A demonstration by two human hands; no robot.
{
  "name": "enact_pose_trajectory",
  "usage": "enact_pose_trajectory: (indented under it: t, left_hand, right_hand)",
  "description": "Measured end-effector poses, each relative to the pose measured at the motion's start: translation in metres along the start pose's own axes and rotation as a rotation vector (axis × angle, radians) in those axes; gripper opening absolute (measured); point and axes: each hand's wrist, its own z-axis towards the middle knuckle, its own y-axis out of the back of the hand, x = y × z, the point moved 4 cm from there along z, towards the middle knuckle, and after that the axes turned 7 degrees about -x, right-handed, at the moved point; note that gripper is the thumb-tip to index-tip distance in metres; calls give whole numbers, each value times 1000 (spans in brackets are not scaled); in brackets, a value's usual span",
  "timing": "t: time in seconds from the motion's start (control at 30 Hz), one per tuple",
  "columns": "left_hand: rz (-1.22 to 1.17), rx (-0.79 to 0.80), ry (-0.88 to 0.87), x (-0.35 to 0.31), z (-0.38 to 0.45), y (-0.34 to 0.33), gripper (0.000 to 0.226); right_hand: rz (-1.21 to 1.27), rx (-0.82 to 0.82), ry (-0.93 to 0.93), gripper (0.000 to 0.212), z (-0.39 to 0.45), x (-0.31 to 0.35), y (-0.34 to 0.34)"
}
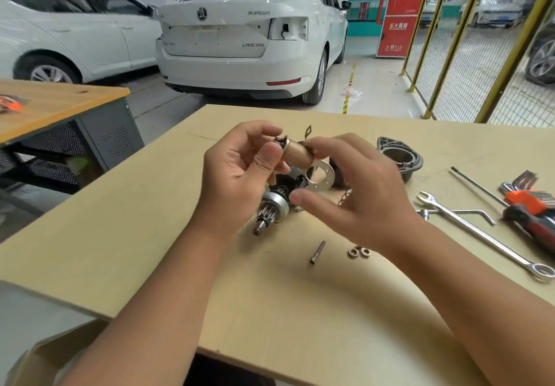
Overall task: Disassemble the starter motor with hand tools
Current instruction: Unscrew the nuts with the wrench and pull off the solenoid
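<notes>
Head view shows left hand [240,160] and right hand [345,181] both pinching the bronze solenoid cylinder [298,152] above the table [150,220], probably so its ends can be pulled apart.

Car workshop — white cars [240,34] parked, wrench [480,235] on workbench [150,235].

Two forearms entered from the lower edge, both bare from the frame edge to the wrist, with no sleeve or cuff showing. The left hand [237,166] and the right hand [357,187] were ungloved. No ring, watch, strap or bandage could be seen on either wrist or on the fingers that showed. The fingernails in view were short and unpainted. Of the person, only the two forearms and hands showed.
</notes>
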Motion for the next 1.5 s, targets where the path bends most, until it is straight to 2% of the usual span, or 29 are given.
enact_pose_trajectory:
  t: [0.03,0.13,0.2,0.23,0.33,0.5,0.63,0.8,0.87,0.9,1.0,1.03,1.07,1.13,1.2,1.27,1.33,1.4,1.5]
  left_hand:
    - [-16,14,23,-1,-3,-4,12]
    - [9,86,44,-3,-11,-14,14]
    - [38,153,59,-2,-15,-17,23]
    - [91,198,36,-2,-16,-18,26]
    - [397,345,-177,0,-15,-23,21]
    - [520,342,-302,-4,-13,-25,22]
    - [787,483,-470,-8,-28,-57,21]
    - [1030,639,-433,5,-37,-72,19]
    - [975,592,-528,0,-38,-72,20]
    - [889,494,-520,-5,-35,-69,20]
    - [652,-25,-298,-11,-12,-33,21]
    - [659,-166,-153,-6,-4,-17,21]
    - [698,-229,17,2,2,-5,21]
    - [747,-162,346,25,8,10,29]
    - [665,2,581,40,4,11,52]
    - [663,153,664,44,-3,9,77]
    - [715,229,687,47,-5,12,82]
    - [692,206,734,49,-5,14,74]
    - [554,84,824,51,-5,17,70]
  right_hand:
    - [-24,20,51,53,0,3,-1]
    - [-18,33,155,37,-2,6,3]
    - [-46,135,202,34,-6,1,13]
    - [-76,185,227,37,-8,-2,20]
    - [-210,270,291,37,-15,-18,45]
    - [-249,268,119,31,-23,-61,87]
    - [-339,435,-11,21,-32,-80,81]
    - [-312,498,-59,25,-32,-81,77]
    - [-316,503,-65,20,-35,-82,78]
    - [-322,511,-73,18,-36,-83,79]
    - [-358,578,-112,21,-40,-86,77]
    - [-363,594,-118,22,-40,-87,76]
    - [-365,603,-123,24,-40,-87,75]
    - [-360,601,-136,28,-39,-86,76]
    - [-332,573,-161,37,-38,-83,77]
    - [-309,545,-185,47,-37,-82,78]
    - [-307,542,-193,51,-39,-82,76]
    - [-297,533,-209,51,-41,-84,75]
    - [-281,483,-225,48,-41,-85,77]
